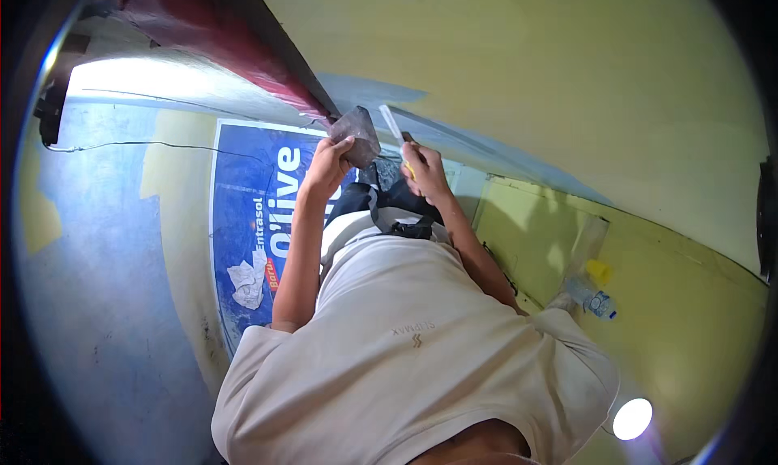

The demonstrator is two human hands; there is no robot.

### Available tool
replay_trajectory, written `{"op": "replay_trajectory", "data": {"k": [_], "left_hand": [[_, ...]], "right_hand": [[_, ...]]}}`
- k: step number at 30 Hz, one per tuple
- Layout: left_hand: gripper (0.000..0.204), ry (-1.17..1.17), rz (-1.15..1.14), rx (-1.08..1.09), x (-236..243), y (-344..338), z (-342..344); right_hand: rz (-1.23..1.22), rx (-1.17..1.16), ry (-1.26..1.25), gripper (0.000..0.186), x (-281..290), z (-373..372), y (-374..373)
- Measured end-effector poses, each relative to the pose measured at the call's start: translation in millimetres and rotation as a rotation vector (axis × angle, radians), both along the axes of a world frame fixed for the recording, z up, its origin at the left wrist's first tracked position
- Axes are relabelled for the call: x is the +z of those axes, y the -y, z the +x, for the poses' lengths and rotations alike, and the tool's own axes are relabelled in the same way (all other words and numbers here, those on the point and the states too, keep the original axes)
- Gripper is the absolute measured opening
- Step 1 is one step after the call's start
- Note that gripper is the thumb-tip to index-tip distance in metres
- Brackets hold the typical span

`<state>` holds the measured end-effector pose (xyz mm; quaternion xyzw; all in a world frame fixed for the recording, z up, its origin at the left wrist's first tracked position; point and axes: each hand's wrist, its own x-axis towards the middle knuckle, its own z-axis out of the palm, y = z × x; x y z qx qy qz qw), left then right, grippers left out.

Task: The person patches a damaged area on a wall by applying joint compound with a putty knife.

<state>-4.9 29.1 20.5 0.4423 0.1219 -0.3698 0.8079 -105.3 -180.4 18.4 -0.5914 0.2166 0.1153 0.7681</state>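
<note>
My left hand [328, 163] is closed on the lower edge of a flat, grey, roughly square piece [356, 132], with the thumb laid across its face. Its exact kind does not show. In my right hand [427, 171] is a tool with a narrow pale blade [391, 124] and a bit of yellow at the grip, pointing up and to the left. My fingers wrap round its handle and hide most of it. The blade and the grey piece are close together but apart, in front of a wall [519, 68] of yellow-green paint with a bluish-grey patch.
A red covering [219, 39] hangs at the upper left. Beyond my left arm are a blue poster [243, 173] and a thin cable [154, 145]. On the right are a clear plastic bottle [596, 301], a yellow object [598, 271] and a bright round lamp [632, 419].
</note>
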Motion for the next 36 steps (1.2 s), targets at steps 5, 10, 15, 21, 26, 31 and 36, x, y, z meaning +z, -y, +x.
{"op": "replay_trajectory", "data": {"k": [5,10,15,21,26,31,36], "left_hand": [[0.036,-0.002,0.013,0.01,4.2,2.8,4.3],[0.036,-0.005,0.018,0.016,-1.7,4.2,2.9],[0.037,0.017,-0.032,-0.013,-5.9,3.1,6.0],[0.035,0.036,-0.07,-0.007,-0.8,4.4,7.5],[0.036,0.023,0.003,0.002,1.6,4.8,7.7],[0.033,0.018,-0.046,-0.022,-2.6,4.8,10.5],[0.035,0.014,-0.05,-0.068,-0.8,3.9,13.7]], "right_hand": [[-0.009,0.015,-0.04,0.033,12.7,11.9,-2.1],[-0.073,-0.015,-0.061,0.032,28.1,-0.7,14.9],[-0.087,-0.008,-0.092,0.033,37.3,-1.2,10.6],[-0.116,-0.003,-0.086,0.034,40.1,1.7,3.7],[-0.145,-0.02,-0.097,0.033,50.5,-7.6,13.3],[-0.152,-0.025,-0.093,0.033,53.3,-5.8,9.7],[-0.297,0.081,0.0,0.036,78.0,9.1,14.1]]}}
